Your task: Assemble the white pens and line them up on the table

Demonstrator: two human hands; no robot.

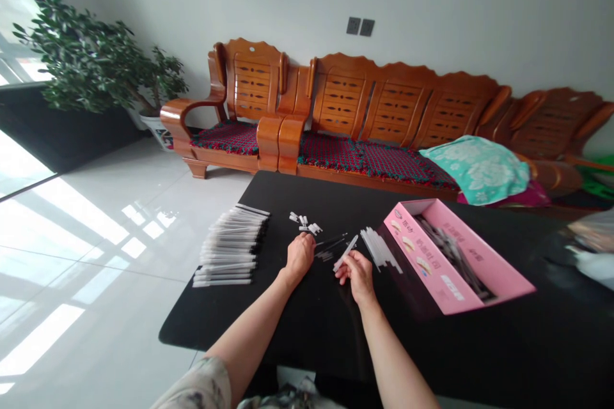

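My right hand (357, 271) pinches a whitish pen barrel (346, 253), tilted up and to the right above the table. My left hand (300, 255) is low over the tabletop with its fingers bent together; what lies between its fingertips is hidden. Beside it are several thin, dark-tipped pen refills (330, 246), partly between the two hands. Just beyond the left hand lie small white pieces like pen caps (307, 225). A pile of loose translucent barrels (378, 248) rests to the right of my right hand. On the left, many pens (230, 246) with dark ends lie in a long row.
A pink box (432, 268) holding dark slender pieces stands at the right of the black table (297, 326). Behind the table is a wooden bench (374, 102) with a teal cloth (484, 169). A potted plant (96, 57) stands at the left; plastic bags (595, 262) lie far right.
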